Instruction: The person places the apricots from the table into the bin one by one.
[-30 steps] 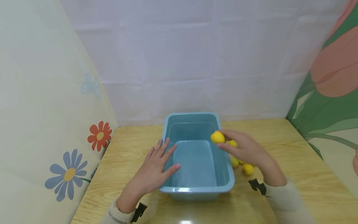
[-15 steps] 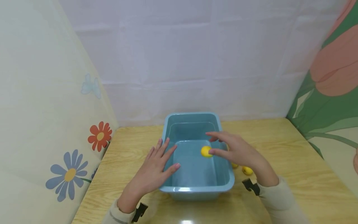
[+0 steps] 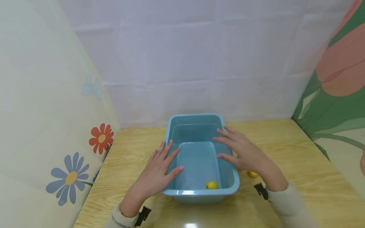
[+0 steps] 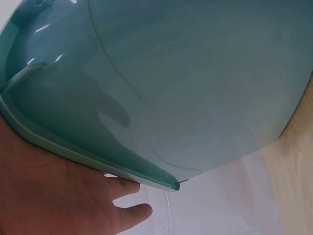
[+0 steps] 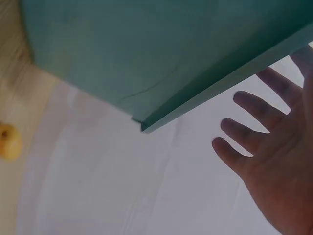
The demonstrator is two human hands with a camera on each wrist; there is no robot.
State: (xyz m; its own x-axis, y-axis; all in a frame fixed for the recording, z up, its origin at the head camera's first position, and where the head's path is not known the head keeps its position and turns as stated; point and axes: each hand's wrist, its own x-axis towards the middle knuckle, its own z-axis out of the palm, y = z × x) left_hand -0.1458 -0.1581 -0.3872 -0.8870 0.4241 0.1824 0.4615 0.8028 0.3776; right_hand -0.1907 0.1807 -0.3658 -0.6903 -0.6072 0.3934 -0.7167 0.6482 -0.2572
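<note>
A blue-green plastic basin [image 3: 201, 192] stands on the table, with one lemon-like yellow fruit [image 3: 212, 185] on its floor near the front wall. My left hand [image 3: 156, 174] rests at the left rim, fingers spread; in the left wrist view that hand [image 4: 58, 191] lies right along the rim. Over the opposite rim hovers my right hand [image 3: 246, 152], fingers spread and nothing held. The right wrist view has its palm and fingers [image 5: 259, 110] beside the basin wall [image 5: 122, 49]. Another yellow fruit [image 3: 252, 174] lies right of the basin, partly behind my right hand.
The wood-grain table [image 3: 137, 148] ends at a white cloth backdrop [image 3: 171, 63]. Flower-printed panels stand on the left [image 3: 42, 110] and right [image 3: 342, 110]. In the right wrist view, a yellow fruit [image 5: 10, 142] sits on the table at the left edge.
My right hand carried a yellow fruit over the basin and let it go; the fruit dropped and now lies near the front wall. The right hand has drawn back rightward. My left hand stayed still.
</note>
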